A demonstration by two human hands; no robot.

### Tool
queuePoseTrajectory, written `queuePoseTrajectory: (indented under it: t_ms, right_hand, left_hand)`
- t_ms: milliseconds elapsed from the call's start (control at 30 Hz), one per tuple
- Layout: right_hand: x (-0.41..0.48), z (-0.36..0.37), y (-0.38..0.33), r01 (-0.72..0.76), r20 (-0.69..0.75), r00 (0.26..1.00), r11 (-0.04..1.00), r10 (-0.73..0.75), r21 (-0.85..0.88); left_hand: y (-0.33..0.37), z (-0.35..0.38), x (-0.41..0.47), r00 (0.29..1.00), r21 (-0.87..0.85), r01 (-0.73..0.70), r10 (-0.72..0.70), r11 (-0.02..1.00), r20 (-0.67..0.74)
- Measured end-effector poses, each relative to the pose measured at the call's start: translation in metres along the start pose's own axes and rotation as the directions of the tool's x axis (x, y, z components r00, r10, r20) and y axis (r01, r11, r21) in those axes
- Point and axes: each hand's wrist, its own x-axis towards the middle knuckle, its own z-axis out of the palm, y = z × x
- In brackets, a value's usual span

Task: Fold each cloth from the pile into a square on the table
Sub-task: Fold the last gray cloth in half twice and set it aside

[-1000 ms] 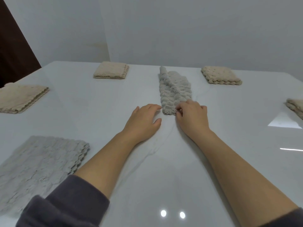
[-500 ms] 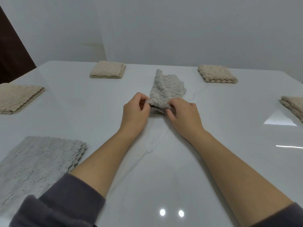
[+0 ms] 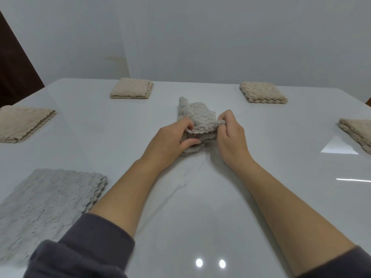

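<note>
A grey knobbly cloth (image 3: 197,115) lies as a narrow strip in the middle of the white table (image 3: 200,207). Its near end is lifted and doubled back over the far part. My left hand (image 3: 172,140) pinches the left corner of that lifted end, and my right hand (image 3: 230,137) pinches the right corner. Both hands hold the edge a little above the table. The cloth's far end still rests flat. A pile of grey cloths (image 3: 44,205) lies at the near left, partly behind my left sleeve.
Folded beige squares sit around the table: one at the far left (image 3: 131,88), one at the far right (image 3: 263,95), one at the left edge (image 3: 22,123) and one at the right edge (image 3: 359,133). A grey wall stands behind the table.
Both hands went from resting at the strip's near end to pinching its corners. They have lifted that end and carried it away from me, over the rest of the cloth.
</note>
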Motion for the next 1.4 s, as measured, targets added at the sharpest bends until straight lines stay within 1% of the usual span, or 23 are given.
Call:
queuePoseTrajectory:
  t_ms: [67,100,133,167,200,267,333,400,467,533,633,700,733,767,833,900,967,1033,1100,1167,1233,1333,1400]
  right_hand:
    - [0.000,-0.004,-0.002,0.028,-0.004,1.000,1.000,-0.028,-0.007]
    - [-0.001,-0.006,-0.002,0.060,0.003,0.998,0.997,-0.060,-0.040]
    - [-0.001,-0.008,-0.002,0.100,0.031,0.995,0.991,-0.098,-0.091]
    - [-0.001,-0.009,-0.001,0.140,0.074,0.989,0.978,-0.130,-0.153]
    - [-0.002,-0.009,-0.001,0.169,0.119,0.982,0.964,-0.147,-0.207]
    - [-0.003,-0.009,-0.001,0.174,0.137,0.980,0.955,-0.144,-0.240]
    - [-0.003,-0.010,-0.002,0.142,0.065,0.989,0.973,-0.132,-0.183]
    - [-0.004,-0.014,-0.004,0.107,-0.029,0.994,0.990,-0.110,-0.089]
    - [-0.003,-0.022,-0.005,0.059,-0.149,0.987,0.998,-0.059,-0.003]
    - [-0.001,-0.029,-0.005,0.002,-0.220,0.975,0.997,0.014,0.072]
    - [0.000,-0.035,-0.004,-0.040,-0.126,0.991,0.998,0.045,0.040]
    - [0.001,-0.038,-0.006,-0.047,-0.116,0.992,0.999,0.050,0.020]
    - [0.002,-0.040,-0.010,-0.055,-0.135,0.989,0.998,0.058,0.026]
    - [0.005,-0.043,-0.015,-0.064,-0.160,0.985,0.997,0.070,0.040]
    - [0.011,-0.050,-0.030,-0.084,-0.224,0.970,0.994,0.099,0.074]
    - [0.020,-0.058,-0.046,-0.058,-0.273,0.957,0.988,0.096,0.146]
    - [0.029,-0.066,-0.062,-0.006,-0.304,0.950,0.981,0.066,0.192]
    - [0.037,-0.079,-0.078,0.026,-0.340,0.940,0.981,0.041,0.190]
    - [0.045,-0.094,-0.093,0.044,-0.359,0.932,0.975,0.038,0.217]
    - [0.052,-0.104,-0.102,0.024,-0.346,0.937,0.980,0.047,0.198]
    - [0.060,-0.108,-0.102,-0.033,-0.308,0.948,0.990,0.075,0.140]
    - [0.064,-0.099,-0.084,-0.173,-0.216,0.963,0.984,0.159,-0.047]
    - [0.060,-0.083,-0.061,-0.249,-0.161,0.961,0.955,0.224,-0.159]
  left_hand:
    - [-0.008,-0.003,0.000,1.000,0.086,-0.010,0.011,0.996,-0.017]
    - [-0.012,-0.004,0.000,0.998,0.155,0.022,-0.014,0.988,-0.053]
    - [-0.016,-0.004,0.000,0.992,0.215,0.087,-0.064,0.973,-0.110]
    - [-0.018,-0.004,-0.001,0.974,0.230,0.175,-0.135,0.957,-0.179]
    - [-0.018,-0.003,-0.003,0.944,0.175,0.269,-0.223,0.947,-0.242]
    - [-0.015,-0.002,-0.004,0.864,-0.090,0.397,-0.406,0.913,-0.298]
    - [-0.007,-0.001,-0.003,0.813,-0.310,0.420,-0.505,0.853,-0.290]
    - [0.000,-0.003,-0.004,0.795,-0.376,0.383,-0.509,0.844,-0.331]
    - [0.002,-0.008,-0.006,0.799,-0.309,0.369,-0.469,0.877,-0.376]
    - [-0.007,-0.013,-0.009,0.820,-0.136,0.401,-0.421,0.906,-0.387]
    - [-0.018,-0.024,-0.015,0.875,0.075,0.427,-0.391,0.901,-0.285]
    - [-0.019,-0.032,-0.017,0.879,0.125,0.441,-0.399,0.889,-0.263]
    - [-0.018,-0.039,-0.016,0.870,0.113,0.454,-0.412,0.884,-0.273]
    - [-0.016,-0.046,-0.013,0.852,0.061,0.471,-0.436,0.880,-0.289]
    - [-0.008,-0.065,-0.005,0.797,-0.154,0.496,-0.519,0.854,-0.310]
    - [0.007,-0.087,0.005,0.759,-0.447,0.452,-0.596,0.772,-0.262]
    - [0.021,-0.108,0.012,0.751,-0.660,0.360,-0.624,0.659,-0.213]
    - [0.035,-0.130,0.015,0.756,-0.759,0.291,-0.626,0.583,-0.191]
    - [0.049,-0.150,0.015,0.793,-0.791,0.248,-0.586,0.559,-0.166]
    - [0.057,-0.162,0.016,0.822,-0.768,0.251,-0.548,0.590,-0.152]
    - [0.058,-0.165,0.017,0.826,-0.695,0.290,-0.538,0.658,-0.164]
    - [0.044,-0.147,0.018,0.812,-0.469,0.424,-0.554,0.775,-0.181]
    - [0.023,-0.123,0.019,0.788,-0.259,0.543,-0.591,0.799,-0.171]
